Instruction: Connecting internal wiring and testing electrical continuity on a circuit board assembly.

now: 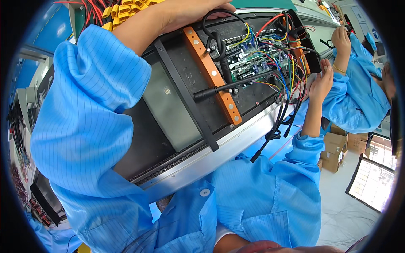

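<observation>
A black tray (200,69) with two orange crossbars (213,73) lies before me. Several green circuit boards (253,61) sit between the bars, with many thin coloured wires (291,69) spilling over the near right side. My left hand (198,14) reaches across to the tray's far edge, its fingers curled over the rim and partly hidden. At the right end, my right hand (322,83) grips the tray's corner, fingers pointing up along it. A black rod-shaped antenna (211,92) lies across the near part of the left crossbar, and thick black cables (220,46) loop over its far part.
The tray rests on a line with a silver metal rail (249,126) and a chain (168,162) along its near side. Yellow connectors (126,10) on red and black wires are heaped at far left. A co-worker in blue (354,101) works at right, near cardboard boxes (334,151).
</observation>
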The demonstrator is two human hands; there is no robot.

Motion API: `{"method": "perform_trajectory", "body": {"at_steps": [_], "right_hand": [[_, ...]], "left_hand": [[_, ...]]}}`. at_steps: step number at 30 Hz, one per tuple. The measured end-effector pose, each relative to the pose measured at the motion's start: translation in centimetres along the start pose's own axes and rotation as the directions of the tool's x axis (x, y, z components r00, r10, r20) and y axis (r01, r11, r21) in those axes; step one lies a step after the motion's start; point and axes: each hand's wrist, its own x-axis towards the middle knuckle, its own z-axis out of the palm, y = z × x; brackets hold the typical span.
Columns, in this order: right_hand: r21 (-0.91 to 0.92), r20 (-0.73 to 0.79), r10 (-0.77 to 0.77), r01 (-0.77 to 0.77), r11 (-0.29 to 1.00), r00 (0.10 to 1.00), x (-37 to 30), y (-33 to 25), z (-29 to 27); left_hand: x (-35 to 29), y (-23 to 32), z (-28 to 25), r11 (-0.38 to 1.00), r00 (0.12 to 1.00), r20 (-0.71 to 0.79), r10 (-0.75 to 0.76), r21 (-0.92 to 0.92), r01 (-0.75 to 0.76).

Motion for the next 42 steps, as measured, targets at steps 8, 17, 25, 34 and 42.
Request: {"method": "perform_trajectory", "body": {"at_steps": [8, 17, 25, 34, 42], "right_hand": [[-0.064, -0.015, -0.109, 0.108, 0.992, 0.994, -0.6, 0.0, 0.8], [-0.096, 0.719, -0.298, 0.515, 0.852, 0.627, -6.7, -14.4, 6.9], [-0.227, 0.957, 0.104, 0.471, 0.853, 0.272, -5.6, -14.3, 17.6], [-0.15, 0.984, 0.09, 0.459, 0.876, 0.151, -5.4, -13.5, 19.5], [0.108, 0.994, -0.105, 0.239, 0.965, -0.024, -3.6, -12.9, 21.9]], "left_hand": [[-1.1, 1.6, 0.5, 0.953, 0.936, -0.322, -0.143, 0.209, 0.218], [-7.7, 4.8, 3.8, 0.688, 0.914, -0.4, -0.07, 0.644, 0.334], [-8.1, 4.2, 3.8, 0.815, 0.89, -0.456, -0.028, 0.505, 0.284], [-8.3, 4.0, 3.1, 0.809, 0.898, -0.437, 0.045, 0.543, 0.224], [-8.6, 4.3, 4.1, 0.934, 0.789, -0.608, 0.089, 0.327, 0.147]]}}
